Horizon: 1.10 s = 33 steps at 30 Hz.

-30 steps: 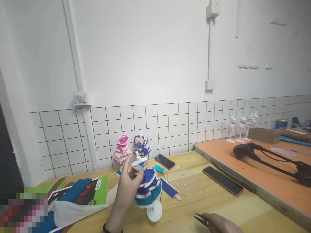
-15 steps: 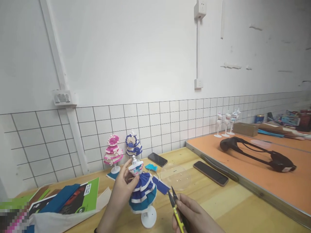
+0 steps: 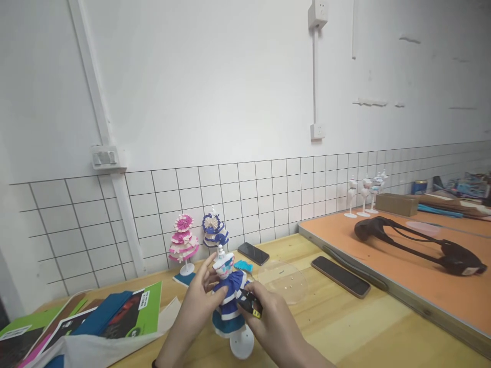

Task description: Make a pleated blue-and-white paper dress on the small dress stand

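A small white mannequin (image 3: 223, 259) on a round base wears a tiered blue, white and teal dress (image 3: 226, 324). My left hand (image 3: 200, 296) is closed around its upper body and waist from the left. Thread snips (image 3: 251, 304) with black and yellow parts are gripped in my right hand (image 3: 273, 317), close against the right side of the dress. Their blade tips are hidden at the cloth. Behind the mannequin lies a bright turquoise pleated piece (image 3: 243, 266), and to its right a clear round disc (image 3: 297, 291) carries several tiny bits.
Pink (image 3: 184, 237) and navy-cream (image 3: 215, 230) dressed mannequins stand by the wall. Felt sheets and packages (image 3: 149, 312) lie at left. Two phones (image 3: 253, 253) (image 3: 340, 276) rest on the wooden table. On the orange board (image 3: 402, 255) are a black strap-like device (image 3: 418, 245), several bare mannequins (image 3: 366, 191) and a box (image 3: 397, 203).
My right hand has moved up and left, bringing the snips from beside the mannequin to the dress. The mannequin has turned slightly in my left hand. The view has shifted a little.
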Available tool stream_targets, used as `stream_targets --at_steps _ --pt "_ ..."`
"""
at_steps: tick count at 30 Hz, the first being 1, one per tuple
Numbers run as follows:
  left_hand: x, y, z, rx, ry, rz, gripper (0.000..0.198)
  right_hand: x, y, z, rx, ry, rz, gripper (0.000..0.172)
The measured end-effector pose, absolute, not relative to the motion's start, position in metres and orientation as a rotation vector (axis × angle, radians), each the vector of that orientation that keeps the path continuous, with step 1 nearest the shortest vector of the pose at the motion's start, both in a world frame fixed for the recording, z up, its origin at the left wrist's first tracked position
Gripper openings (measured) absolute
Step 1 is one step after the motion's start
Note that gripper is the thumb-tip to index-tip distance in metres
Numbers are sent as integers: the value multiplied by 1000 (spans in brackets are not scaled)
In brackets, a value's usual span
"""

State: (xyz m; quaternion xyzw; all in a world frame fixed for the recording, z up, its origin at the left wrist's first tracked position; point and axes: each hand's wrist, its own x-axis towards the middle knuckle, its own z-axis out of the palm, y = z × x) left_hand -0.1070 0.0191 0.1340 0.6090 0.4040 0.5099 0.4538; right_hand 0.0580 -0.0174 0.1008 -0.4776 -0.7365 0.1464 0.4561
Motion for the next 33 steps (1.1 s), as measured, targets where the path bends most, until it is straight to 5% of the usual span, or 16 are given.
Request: stream_targets --at_steps 6,13,21,33 --pt "-102 19 130 1526 1032 1293 79 55 -5 96 -1190 -1862 266 27" --pt "-94 17 131 1498 1046 1325 78 59 -3 100 -1103 -1766 355 7" --pt "-94 14 130 1557 1051 1303 78 63 -4 93 -1087 -1903 240 28" --pt "-100 19 126 1673 1037 1271 46 65 -4 81 -1083 -2011 240 43"
